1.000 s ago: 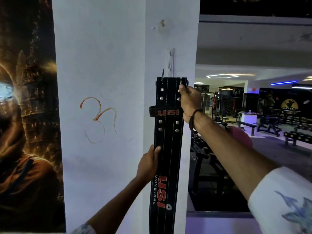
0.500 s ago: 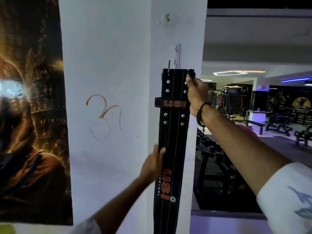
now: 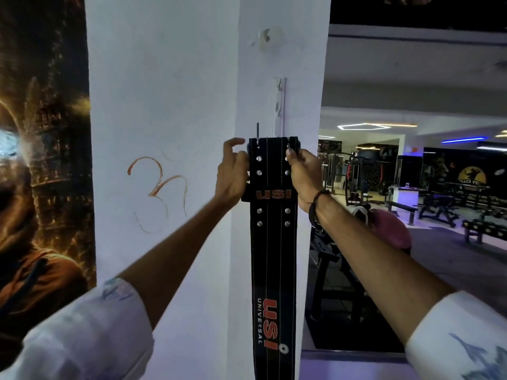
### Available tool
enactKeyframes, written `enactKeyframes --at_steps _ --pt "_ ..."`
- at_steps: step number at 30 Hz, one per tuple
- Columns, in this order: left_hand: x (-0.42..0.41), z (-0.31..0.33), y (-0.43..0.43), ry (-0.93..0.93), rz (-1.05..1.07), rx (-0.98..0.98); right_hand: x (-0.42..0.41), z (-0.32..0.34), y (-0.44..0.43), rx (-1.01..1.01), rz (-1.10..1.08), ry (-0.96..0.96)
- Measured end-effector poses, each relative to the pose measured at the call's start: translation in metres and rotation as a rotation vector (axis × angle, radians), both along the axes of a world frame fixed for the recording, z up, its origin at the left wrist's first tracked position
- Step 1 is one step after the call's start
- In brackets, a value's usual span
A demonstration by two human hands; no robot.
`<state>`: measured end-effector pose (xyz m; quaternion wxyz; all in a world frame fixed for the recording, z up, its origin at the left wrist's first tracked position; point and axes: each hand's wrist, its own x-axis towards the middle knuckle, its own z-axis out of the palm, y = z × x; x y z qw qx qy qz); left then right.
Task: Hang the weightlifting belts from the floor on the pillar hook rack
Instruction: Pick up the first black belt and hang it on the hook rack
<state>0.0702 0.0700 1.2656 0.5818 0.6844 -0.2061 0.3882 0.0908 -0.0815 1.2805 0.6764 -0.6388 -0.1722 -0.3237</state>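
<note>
A black weightlifting belt [image 3: 273, 242] with orange USI lettering hangs straight down against the white pillar [image 3: 170, 105]. Its buckle end is at the top, where a dark prong [image 3: 258, 134] sticks up just below the white hook rack [image 3: 279, 105] screwed to the pillar. My left hand [image 3: 233, 174] holds the belt's upper left edge, forefinger and thumb raised. My right hand [image 3: 303, 176] pinches the upper right corner at the buckle. Whether the belt rests on a hook is hidden behind it.
An orange symbol [image 3: 159, 185] is drawn on the pillar's left face. A dark poster [image 3: 41, 160] covers the wall at the left. To the right the gym floor opens out with benches [image 3: 436, 209], machines [image 3: 356, 176] and a pink object [image 3: 389, 229].
My left hand has gone up from the belt's middle to its upper left edge near the buckle. The right hand stays on the top right corner.
</note>
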Motion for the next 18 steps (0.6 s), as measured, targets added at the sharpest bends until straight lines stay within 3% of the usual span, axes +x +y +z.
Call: enactKeyframes --at_steps 3,10,13,18 --pt "0.006 0.009 0.003 0.182 -0.152 0.103 -0.002 0.003 -0.004 0.052 0.099 0.05" --pt "0.013 0.019 0.006 0.291 -0.333 0.14 -0.004 -0.004 -0.01 -0.017 0.143 0.061" --pt "0.019 0.022 0.008 0.376 -0.396 0.107 0.002 -0.011 -0.016 -0.048 0.119 0.026" --pt "0.032 0.014 -0.003 0.34 -0.371 0.118 0.013 -0.019 -0.021 -0.055 -0.052 -0.049"
